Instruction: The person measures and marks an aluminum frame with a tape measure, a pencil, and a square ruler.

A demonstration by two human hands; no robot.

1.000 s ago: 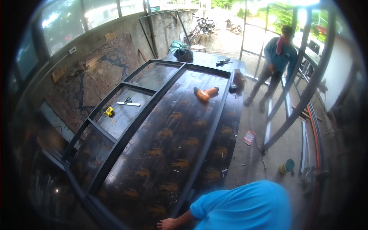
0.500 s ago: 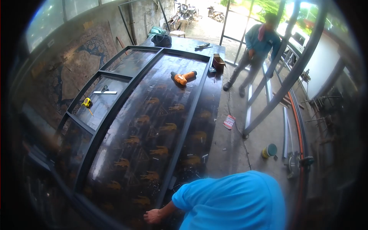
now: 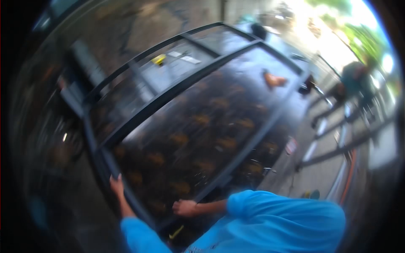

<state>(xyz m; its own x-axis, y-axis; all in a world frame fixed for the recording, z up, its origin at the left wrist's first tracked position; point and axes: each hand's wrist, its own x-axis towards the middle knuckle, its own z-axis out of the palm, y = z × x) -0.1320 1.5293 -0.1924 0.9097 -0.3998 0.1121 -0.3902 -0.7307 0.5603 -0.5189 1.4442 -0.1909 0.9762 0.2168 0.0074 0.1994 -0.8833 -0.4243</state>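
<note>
A large dark metal frame (image 3: pixel 168 93) lies across a dark, glossy tabletop (image 3: pixel 202 139) marked with orange prints. At its near end, my left hand (image 3: pixel 116 185) grips the edge bar, though blur softens the fingers. My right hand (image 3: pixel 184 208) is curled beside the lower end of the right-hand long bar; whatever its fingers may hold is hidden. Both arms are in bright blue sleeves. A small yellow object (image 3: pixel 176 231), too blurred to name, shows just below my right hand.
An orange cordless drill (image 3: pixel 274 79) lies inside the frame's far end. Toward the far left are a yellow tape measure (image 3: pixel 159 60) and a white strip (image 3: pixel 191 59). A person (image 3: pixel 356 82) stands at right behind upright metal bars. Light metal lengths (image 3: pixel 337 181) lie on the floor.
The view has swung to the left and is blurred. My left hand has come into view on the frame's near bar. My right hand stays curled near the frame's near end.
</note>
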